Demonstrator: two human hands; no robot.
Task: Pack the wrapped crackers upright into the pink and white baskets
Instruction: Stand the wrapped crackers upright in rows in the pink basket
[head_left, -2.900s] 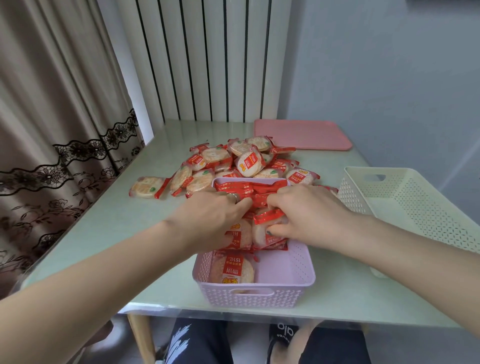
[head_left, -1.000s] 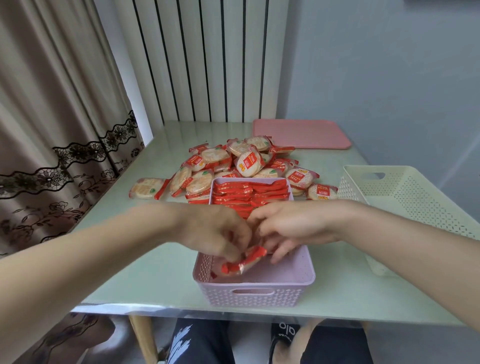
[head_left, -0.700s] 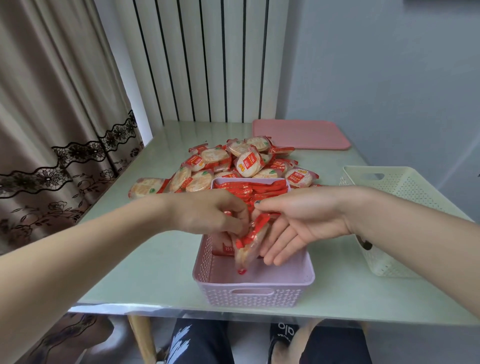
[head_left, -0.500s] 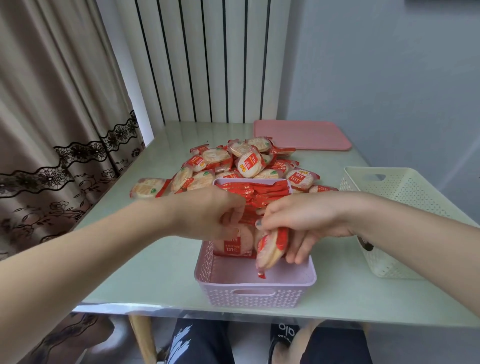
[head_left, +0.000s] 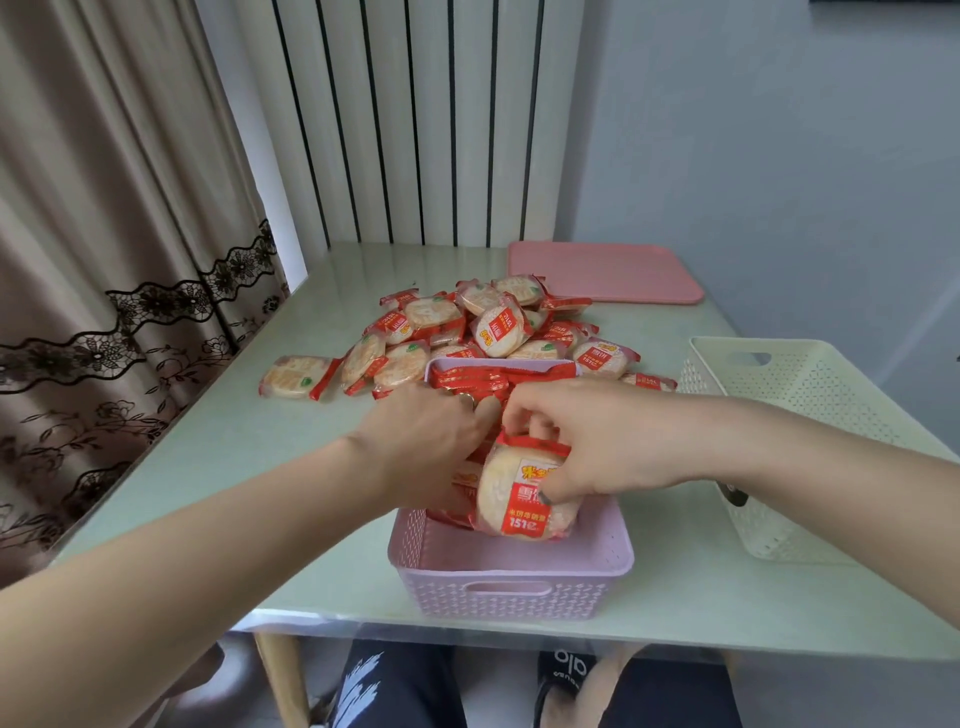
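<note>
Your left hand (head_left: 431, 447) presses into the packed red-edged row, fingers hidden, grip unclear. Your right hand (head_left: 587, 441) pinches a round pale cracker in clear red-labelled wrap (head_left: 524, 493), standing on edge, label facing you, inside the pink perforated plastic basket (head_left: 511, 587). Loose wrapped crackers (head_left: 467, 327) heap behind on the pale green bench (head_left: 234, 452); the white perforated basket (head_left: 795, 395) sits right.

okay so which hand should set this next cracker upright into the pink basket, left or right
Right. The right hand already pinches the wrapped cracker upright over the pink basket, next to the packed row. The left hand steadies that row.
</note>
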